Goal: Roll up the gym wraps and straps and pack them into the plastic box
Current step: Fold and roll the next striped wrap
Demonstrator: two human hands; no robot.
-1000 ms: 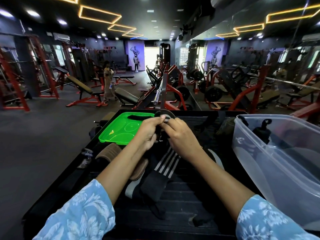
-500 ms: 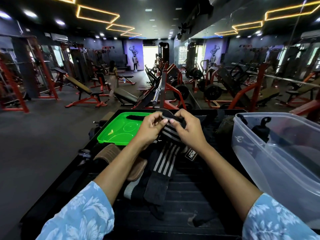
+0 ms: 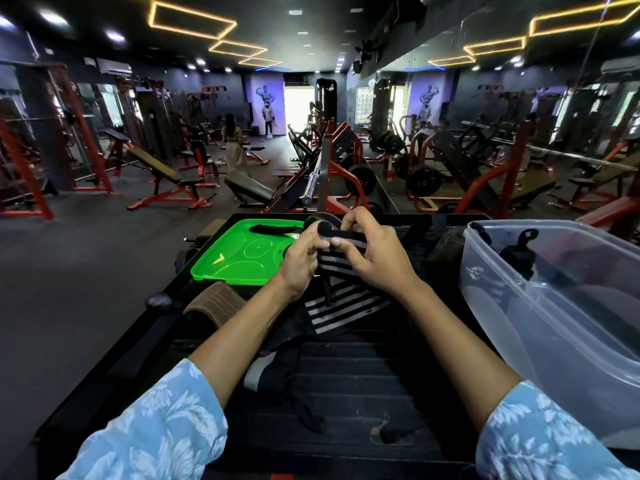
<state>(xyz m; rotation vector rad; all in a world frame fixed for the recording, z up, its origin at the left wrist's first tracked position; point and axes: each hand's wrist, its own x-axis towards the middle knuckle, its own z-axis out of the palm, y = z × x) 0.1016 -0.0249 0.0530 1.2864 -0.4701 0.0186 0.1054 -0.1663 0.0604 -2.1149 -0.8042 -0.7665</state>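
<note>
Left hand: your left hand (image 3: 300,261) is sitting at centre frame, its fingers curling round the left side of the wrap (image 3: 341,252) and its thumb pressing on top of the rolled end.
Right hand: your right hand (image 3: 375,252) is sitting just right of it, fingers arching over the top and pinching the same wrap; the two thumbs are nearly touching.
Wrap: you are holding the black wrap with white stripes above the table (image 3: 346,382), partly rolled between both hands; its loose tail is hanging down and lying on the table just below your wrists.
Box: the clear box (image 3: 554,306) is standing at the right edge of the frame, near your right forearm but not touching it, with dark straps (image 3: 516,252) lying inside near its far wall.
Lid: the green lid (image 3: 239,252) is lying flat left of centre, just beside your left hand, with a black strap (image 3: 273,229) resting on its far edge.
Brown belt: a brown belt (image 3: 214,304) is curving on the table below the lid, beside your left forearm.
Other straps: more black straps (image 3: 294,386) are lying loose in the lower middle, between your forearms.
Sleeves: blue patterned sleeves (image 3: 156,434) are filling both lower corners.
Background: red gym machines are filling the upper half, and a person (image 3: 235,147) is standing upper left of centre.
</note>
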